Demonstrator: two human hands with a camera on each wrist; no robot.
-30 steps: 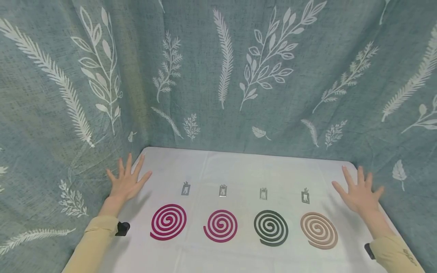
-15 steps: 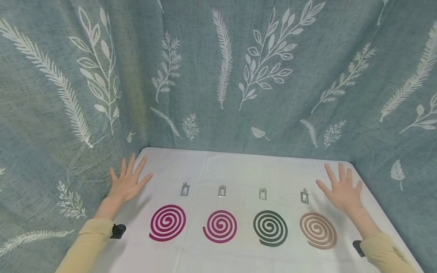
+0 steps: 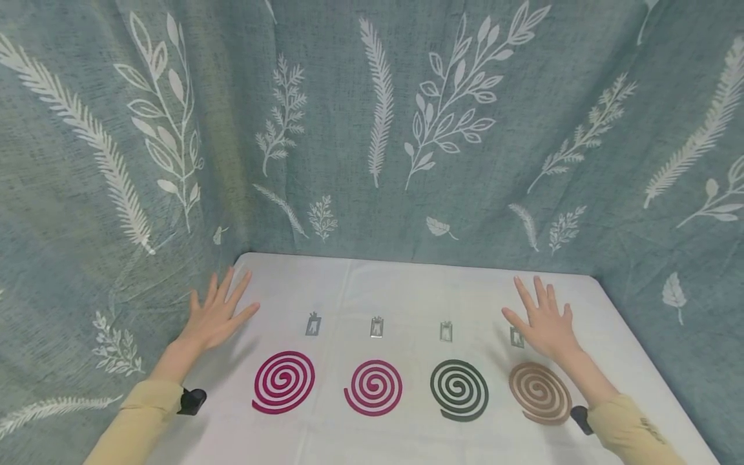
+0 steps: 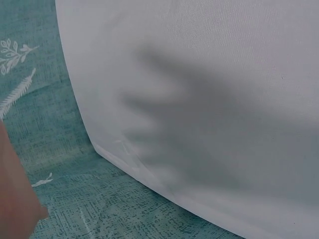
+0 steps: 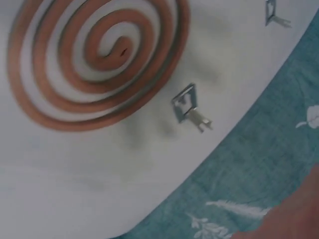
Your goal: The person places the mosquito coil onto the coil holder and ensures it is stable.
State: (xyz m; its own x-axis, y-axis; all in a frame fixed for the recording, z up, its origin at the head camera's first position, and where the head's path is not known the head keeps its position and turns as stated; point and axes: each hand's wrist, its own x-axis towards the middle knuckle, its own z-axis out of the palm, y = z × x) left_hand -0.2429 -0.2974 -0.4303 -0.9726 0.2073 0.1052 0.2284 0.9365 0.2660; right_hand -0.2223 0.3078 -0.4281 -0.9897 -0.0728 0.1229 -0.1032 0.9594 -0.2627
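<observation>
My left hand (image 3: 212,316) hovers with spread fingers above the table's left edge, holding nothing; its shadow falls on the cloth in the left wrist view. My right hand (image 3: 546,326), also spread and empty, hangs over the right side, partly covering a small metal coil stand (image 3: 516,337). Just below that hand lies a brown mosquito coil (image 5: 104,62). A dark green coil (image 3: 458,387) and two magenta ones, a left coil (image 3: 283,381) and a middle coil (image 3: 374,386), continue the row. Behind them lie more stands: left (image 3: 312,327), middle (image 3: 376,329) and right-middle (image 3: 445,333).
A white cloth covers the table (image 3: 407,290), which has rounded far corners. Blue-green curtain (image 3: 349,129) with white leaf prints surrounds its back and sides. Black wrist cameras, such as the left one (image 3: 192,401), sit at both cuffs.
My right hand has moved left from the table's right edge to above the rightmost stand and coil. The left hand has stayed nearly in place. Coils and stands lie as before.
</observation>
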